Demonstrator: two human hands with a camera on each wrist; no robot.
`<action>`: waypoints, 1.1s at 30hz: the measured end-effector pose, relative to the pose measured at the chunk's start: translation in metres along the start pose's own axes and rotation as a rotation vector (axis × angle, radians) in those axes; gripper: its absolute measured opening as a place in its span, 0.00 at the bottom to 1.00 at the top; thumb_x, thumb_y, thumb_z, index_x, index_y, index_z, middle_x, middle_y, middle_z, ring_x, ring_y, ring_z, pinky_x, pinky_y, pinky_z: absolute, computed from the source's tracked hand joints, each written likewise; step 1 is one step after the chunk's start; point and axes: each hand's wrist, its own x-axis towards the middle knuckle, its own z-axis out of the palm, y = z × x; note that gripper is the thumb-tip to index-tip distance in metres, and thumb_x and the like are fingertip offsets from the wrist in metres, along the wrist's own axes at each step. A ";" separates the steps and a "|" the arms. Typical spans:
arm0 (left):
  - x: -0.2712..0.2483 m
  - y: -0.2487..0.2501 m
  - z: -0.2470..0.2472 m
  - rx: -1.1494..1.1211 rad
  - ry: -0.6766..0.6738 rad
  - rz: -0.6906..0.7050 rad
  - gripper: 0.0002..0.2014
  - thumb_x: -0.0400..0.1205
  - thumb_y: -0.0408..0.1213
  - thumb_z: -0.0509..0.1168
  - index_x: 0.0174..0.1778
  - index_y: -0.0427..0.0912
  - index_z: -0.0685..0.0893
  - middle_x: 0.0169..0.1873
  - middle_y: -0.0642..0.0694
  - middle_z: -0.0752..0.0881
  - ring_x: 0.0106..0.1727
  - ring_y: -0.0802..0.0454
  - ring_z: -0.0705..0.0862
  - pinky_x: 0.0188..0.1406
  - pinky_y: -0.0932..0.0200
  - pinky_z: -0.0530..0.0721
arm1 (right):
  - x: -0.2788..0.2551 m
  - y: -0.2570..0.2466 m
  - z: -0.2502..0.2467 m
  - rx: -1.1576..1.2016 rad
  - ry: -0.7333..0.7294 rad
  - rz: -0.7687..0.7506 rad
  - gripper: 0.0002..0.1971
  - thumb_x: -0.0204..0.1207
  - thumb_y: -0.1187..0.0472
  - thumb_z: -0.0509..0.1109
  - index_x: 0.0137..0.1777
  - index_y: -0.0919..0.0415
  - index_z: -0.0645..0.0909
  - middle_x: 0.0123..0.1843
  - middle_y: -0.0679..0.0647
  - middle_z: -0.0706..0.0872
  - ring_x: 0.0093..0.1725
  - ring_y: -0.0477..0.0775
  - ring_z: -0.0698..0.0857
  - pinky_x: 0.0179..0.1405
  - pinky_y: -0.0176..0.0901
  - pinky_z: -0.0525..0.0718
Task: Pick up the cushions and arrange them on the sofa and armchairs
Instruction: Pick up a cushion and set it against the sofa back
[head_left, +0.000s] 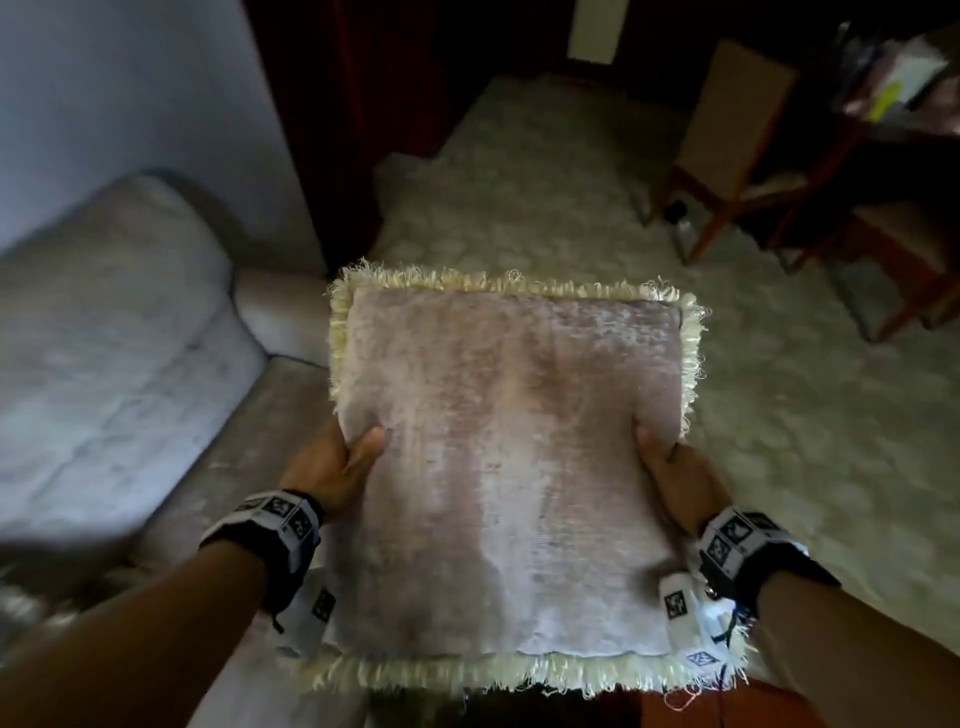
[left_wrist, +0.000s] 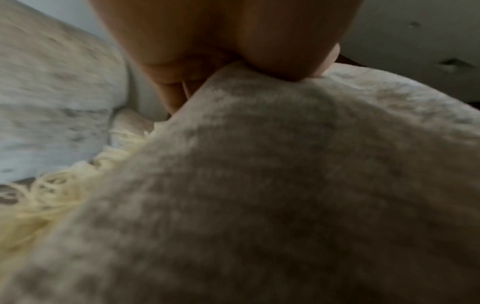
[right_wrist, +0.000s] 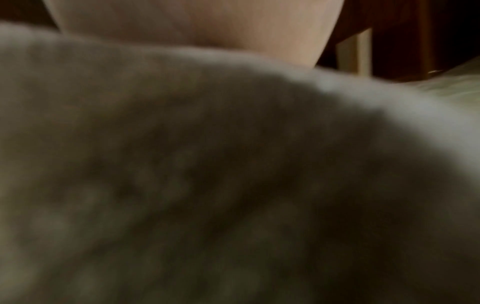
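Observation:
A square pinkish-grey cushion (head_left: 509, 457) with a cream fringe hangs flat in front of me, gripped at both sides. My left hand (head_left: 348, 457) grips its left edge, thumb on top and fingers hidden underneath. My right hand (head_left: 662, 457) grips the right edge the same way. The pale sofa (head_left: 119, 332) lies to the left, its arm beside the cushion's far left corner. In the left wrist view the thumb of my left hand (left_wrist: 280, 51) presses into the cushion (left_wrist: 259, 185). The right wrist view is filled by the blurred cushion (right_wrist: 207, 174) under my right hand (right_wrist: 207, 26).
A pale patterned carpet (head_left: 545, 208) covers the floor ahead. Wooden chairs (head_left: 737, 145) and a dark table stand at the right. A dark doorway or curtain (head_left: 363, 104) is behind the sofa's arm, next to a light wall (head_left: 130, 78).

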 end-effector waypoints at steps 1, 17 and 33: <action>-0.001 -0.019 -0.015 -0.040 0.055 -0.021 0.45 0.76 0.76 0.54 0.80 0.46 0.69 0.66 0.39 0.86 0.66 0.34 0.83 0.64 0.47 0.79 | 0.010 -0.026 0.012 -0.005 -0.034 -0.050 0.54 0.68 0.16 0.49 0.61 0.67 0.88 0.61 0.67 0.90 0.66 0.65 0.86 0.66 0.50 0.80; -0.060 -0.146 -0.116 -0.198 0.583 -0.479 0.47 0.72 0.80 0.44 0.86 0.64 0.43 0.75 0.34 0.78 0.67 0.32 0.83 0.67 0.40 0.80 | 0.113 -0.296 0.192 -0.046 -0.507 -0.648 0.45 0.76 0.29 0.58 0.88 0.37 0.41 0.83 0.62 0.71 0.77 0.69 0.77 0.76 0.59 0.73; 0.014 -0.285 -0.115 -0.437 0.747 -0.735 0.41 0.77 0.67 0.52 0.85 0.68 0.42 0.37 0.47 0.86 0.40 0.41 0.88 0.43 0.51 0.82 | 0.163 -0.430 0.369 -0.215 -0.687 -0.844 0.32 0.83 0.41 0.64 0.85 0.33 0.57 0.86 0.50 0.67 0.80 0.60 0.74 0.78 0.56 0.70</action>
